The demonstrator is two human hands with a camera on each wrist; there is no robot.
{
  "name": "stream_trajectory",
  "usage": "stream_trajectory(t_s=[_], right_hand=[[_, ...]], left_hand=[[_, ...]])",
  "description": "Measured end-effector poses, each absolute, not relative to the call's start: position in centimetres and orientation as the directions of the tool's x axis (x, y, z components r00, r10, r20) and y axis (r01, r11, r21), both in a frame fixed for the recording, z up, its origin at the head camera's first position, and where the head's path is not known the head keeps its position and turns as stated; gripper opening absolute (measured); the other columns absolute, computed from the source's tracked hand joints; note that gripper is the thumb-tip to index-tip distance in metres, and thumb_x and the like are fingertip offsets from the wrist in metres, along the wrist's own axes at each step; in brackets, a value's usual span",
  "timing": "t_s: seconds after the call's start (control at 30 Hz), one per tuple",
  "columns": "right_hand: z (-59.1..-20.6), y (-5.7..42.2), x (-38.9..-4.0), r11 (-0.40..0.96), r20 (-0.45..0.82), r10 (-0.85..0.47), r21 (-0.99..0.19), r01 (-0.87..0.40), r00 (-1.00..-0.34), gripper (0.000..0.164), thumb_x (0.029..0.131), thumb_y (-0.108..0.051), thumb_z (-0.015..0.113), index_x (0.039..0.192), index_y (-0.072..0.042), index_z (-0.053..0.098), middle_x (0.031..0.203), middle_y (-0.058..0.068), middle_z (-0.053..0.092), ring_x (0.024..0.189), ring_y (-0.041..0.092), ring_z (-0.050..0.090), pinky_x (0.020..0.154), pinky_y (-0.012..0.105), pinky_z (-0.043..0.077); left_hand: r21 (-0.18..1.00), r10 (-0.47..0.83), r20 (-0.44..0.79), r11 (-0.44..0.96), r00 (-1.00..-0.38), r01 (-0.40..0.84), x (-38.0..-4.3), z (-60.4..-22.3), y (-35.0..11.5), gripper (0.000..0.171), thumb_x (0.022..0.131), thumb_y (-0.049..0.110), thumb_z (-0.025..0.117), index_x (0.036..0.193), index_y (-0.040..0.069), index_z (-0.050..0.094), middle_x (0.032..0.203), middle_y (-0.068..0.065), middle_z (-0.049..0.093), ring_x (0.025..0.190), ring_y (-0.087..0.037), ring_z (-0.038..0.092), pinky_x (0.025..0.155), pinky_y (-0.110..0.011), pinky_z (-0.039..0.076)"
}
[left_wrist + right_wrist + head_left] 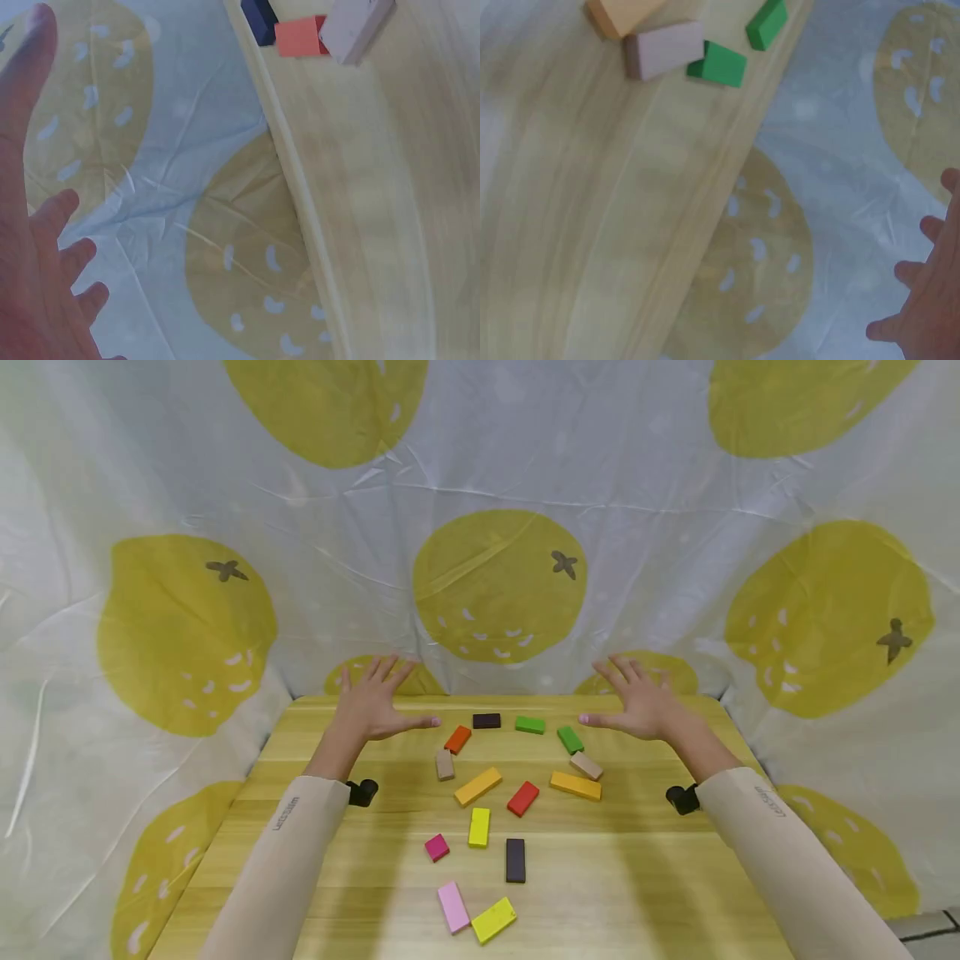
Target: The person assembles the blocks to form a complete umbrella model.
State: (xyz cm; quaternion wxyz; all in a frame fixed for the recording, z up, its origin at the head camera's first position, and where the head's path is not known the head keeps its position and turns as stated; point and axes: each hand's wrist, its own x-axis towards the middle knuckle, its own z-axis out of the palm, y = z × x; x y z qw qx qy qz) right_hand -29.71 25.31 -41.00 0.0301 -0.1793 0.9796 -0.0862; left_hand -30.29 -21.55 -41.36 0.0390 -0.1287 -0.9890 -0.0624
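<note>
Both hands hover over the far part of the table with fingers spread and nothing in them. My left hand (372, 703) is at the left, its thumb pointing toward an orange-red block (457, 740) and a pale wooden block (445, 765). At the right, my right hand (643, 706) points its thumb toward a green block (570, 740); another pale block (586, 766) lies just nearer. A black block (486, 721) and a second green block (529, 725) lie between the hands at the back. The left wrist view shows the spread left fingers (64, 259) beyond the table edge.
Nearer on the wooden table (315, 893) lie two orange blocks, a red block (522, 798), a magenta cube (437, 847), two yellow blocks, a dark block (515, 861) and a pink block (453, 907). A lemon-print curtain (495, 468) hangs behind and at both sides.
</note>
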Motion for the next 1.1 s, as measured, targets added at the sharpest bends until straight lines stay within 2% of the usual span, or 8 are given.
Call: stream_trajectory(t_s=[0.2, 0.4, 0.53, 0.63, 0.77, 0.9, 1.1], right_hand=[[-43.5, 24.6, -27.9, 0.890, 0.020, -0.401, -0.230, -0.395, -0.916, 0.105, 0.089, -0.077, 0.057, 0.168, -0.025, 0.012, 0.174, 0.013, 0.007, 0.157, 0.050, 0.004, 0.113, 0.084, 0.002], [-45.1, 23.8, -26.1, 0.862, 0.063, -0.430, -0.268, -0.430, -0.901, 0.102, 0.088, -0.075, 0.060, 0.166, -0.023, 0.020, 0.172, 0.015, 0.016, 0.156, 0.049, 0.014, 0.115, 0.081, 0.010], [-45.6, 23.1, -25.2, 0.834, 0.098, -0.452, -0.305, -0.459, -0.887, 0.098, 0.089, -0.074, 0.061, 0.165, -0.025, 0.025, 0.170, 0.014, 0.023, 0.156, 0.045, 0.021, 0.118, 0.077, 0.012], [-46.1, 22.5, -24.5, 0.815, 0.109, -0.468, -0.330, -0.476, -0.877, 0.093, 0.090, -0.072, 0.060, 0.164, -0.027, 0.028, 0.169, 0.013, 0.026, 0.153, 0.043, 0.028, 0.120, 0.074, 0.015], [-47.2, 21.5, -23.8, 0.803, 0.114, -0.482, -0.341, -0.489, -0.869, 0.087, 0.092, -0.071, 0.058, 0.162, -0.024, 0.034, 0.167, 0.013, 0.032, 0.149, 0.045, 0.036, 0.118, 0.073, 0.024], [-48.2, 20.4, -23.0, 0.792, 0.133, -0.489, -0.346, -0.503, -0.862, 0.085, 0.093, -0.071, 0.058, 0.158, -0.018, 0.043, 0.163, 0.014, 0.039, 0.145, 0.045, 0.043, 0.113, 0.071, 0.033], [-50.1, 18.9, -22.5, 0.789, 0.158, -0.476, -0.358, -0.500, -0.865, 0.074, 0.094, -0.064, 0.062, 0.152, -0.018, 0.051, 0.157, 0.012, 0.049, 0.140, 0.040, 0.051, 0.109, 0.067, 0.041]], left_hand=[[0.134, 0.269, 0.116, 0.950, -0.956, 0.284, -29.4, -42.2, -21.6, 0.118, 0.073, 0.093, 0.055, 0.166, 0.031, 0.018, 0.174, -0.007, 0.014, 0.159, -0.041, 0.015, 0.119, -0.078, -0.002], [0.130, 0.300, 0.146, 0.939, -0.943, 0.319, -28.4, -42.8, -21.6, 0.112, 0.077, 0.089, 0.056, 0.166, 0.029, 0.023, 0.173, -0.009, 0.019, 0.158, -0.041, 0.018, 0.120, -0.077, 0.000], [0.168, 0.306, 0.187, 0.926, -0.934, 0.337, -27.3, -43.4, -21.8, 0.109, 0.077, 0.086, 0.061, 0.164, 0.029, 0.029, 0.170, -0.011, 0.027, 0.155, -0.042, 0.026, 0.122, -0.074, 0.010], [0.198, 0.303, 0.206, 0.918, -0.930, 0.343, -26.4, -44.2, -21.8, 0.108, 0.077, 0.085, 0.063, 0.163, 0.029, 0.031, 0.166, -0.013, 0.032, 0.150, -0.045, 0.033, 0.119, -0.072, 0.023], [0.222, 0.292, 0.211, 0.915, -0.933, 0.337, -25.3, -45.3, -21.8, 0.105, 0.077, 0.083, 0.064, 0.162, 0.029, 0.033, 0.165, -0.013, 0.036, 0.146, -0.048, 0.038, 0.115, -0.072, 0.030], [0.235, 0.292, 0.204, 0.912, -0.935, 0.336, -24.2, -46.2, -21.4, 0.102, 0.079, 0.080, 0.066, 0.162, 0.029, 0.035, 0.165, -0.011, 0.036, 0.147, -0.046, 0.037, 0.116, -0.072, 0.029], [0.274, 0.296, 0.228, 0.895, -0.928, 0.352, -22.8, -47.9, -20.1, 0.101, 0.077, 0.082, 0.067, 0.159, 0.030, 0.040, 0.161, -0.009, 0.043, 0.145, -0.042, 0.042, 0.113, -0.070, 0.034]])
